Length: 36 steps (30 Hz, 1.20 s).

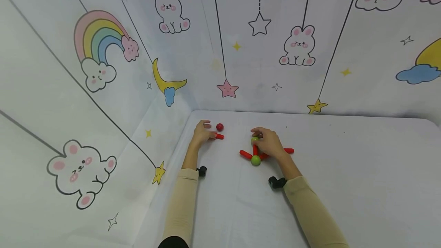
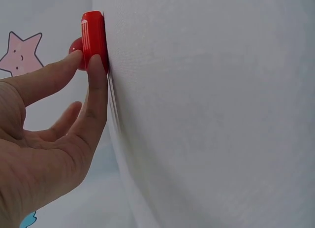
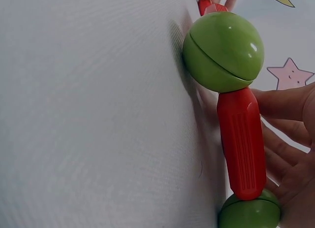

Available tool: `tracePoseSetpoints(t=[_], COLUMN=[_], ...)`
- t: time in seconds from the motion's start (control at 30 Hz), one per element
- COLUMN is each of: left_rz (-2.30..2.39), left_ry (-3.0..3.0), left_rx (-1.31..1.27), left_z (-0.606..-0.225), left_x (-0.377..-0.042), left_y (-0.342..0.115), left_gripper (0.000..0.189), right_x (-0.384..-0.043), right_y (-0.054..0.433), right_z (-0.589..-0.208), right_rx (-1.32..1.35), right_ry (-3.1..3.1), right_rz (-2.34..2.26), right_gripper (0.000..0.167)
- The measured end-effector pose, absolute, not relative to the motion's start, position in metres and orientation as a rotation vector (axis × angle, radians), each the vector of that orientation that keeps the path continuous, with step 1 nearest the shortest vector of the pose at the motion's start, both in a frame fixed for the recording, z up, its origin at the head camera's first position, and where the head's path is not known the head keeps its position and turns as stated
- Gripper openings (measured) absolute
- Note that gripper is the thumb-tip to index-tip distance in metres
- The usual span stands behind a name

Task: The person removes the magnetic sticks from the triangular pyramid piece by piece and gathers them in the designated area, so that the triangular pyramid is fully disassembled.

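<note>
In the head view my left hand (image 1: 203, 133) is at the far left of the table. Its thumb and a finger pinch a short red building stick (image 2: 93, 38). A red ball (image 1: 219, 127) lies just beyond that stick. My right hand (image 1: 271, 142) is over a ball-and-stick structure, its fingers around the far green ball (image 1: 254, 140). One red stick (image 3: 242, 144) joins this ball to a nearer green ball (image 3: 224, 51). Other red sticks (image 1: 245, 154) spread from the nearer ball; my right hand partly hides those on the right.
A white-covered table (image 1: 344, 186) carries the pieces. Behind it and on the left stand white walls (image 1: 255, 68) printed with rabbits, stars and rainbows. A red stick end (image 1: 289, 150) shows to the right of my right hand.
</note>
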<state>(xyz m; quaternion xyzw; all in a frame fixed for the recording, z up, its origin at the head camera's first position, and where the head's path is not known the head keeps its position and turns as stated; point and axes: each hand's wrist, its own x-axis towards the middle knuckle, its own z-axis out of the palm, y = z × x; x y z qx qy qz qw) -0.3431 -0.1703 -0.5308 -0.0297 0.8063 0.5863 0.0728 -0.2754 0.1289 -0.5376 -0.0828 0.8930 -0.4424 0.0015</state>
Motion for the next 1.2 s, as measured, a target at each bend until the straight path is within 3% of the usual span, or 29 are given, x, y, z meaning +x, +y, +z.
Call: tracePoseSetpoints(t=[0.6,1.2], left_rz=[1.893,1.806], left_ry=[2.446,2.348], left_rx=[-0.073,0.17], left_z=[-0.514,-0.509], left_x=[-0.323,-0.293], left_y=[-0.166,-0.13], left_gripper=[0.069,0.065], right_x=[-0.279,-0.259], right_y=[0.131,0.128], right_z=[-0.537,-0.511], right_rx=[-0.294,-0.435], right_ry=[2.804,2.87], right_rz=[-1.342,-1.383], right_gripper=[0.046,0.045])
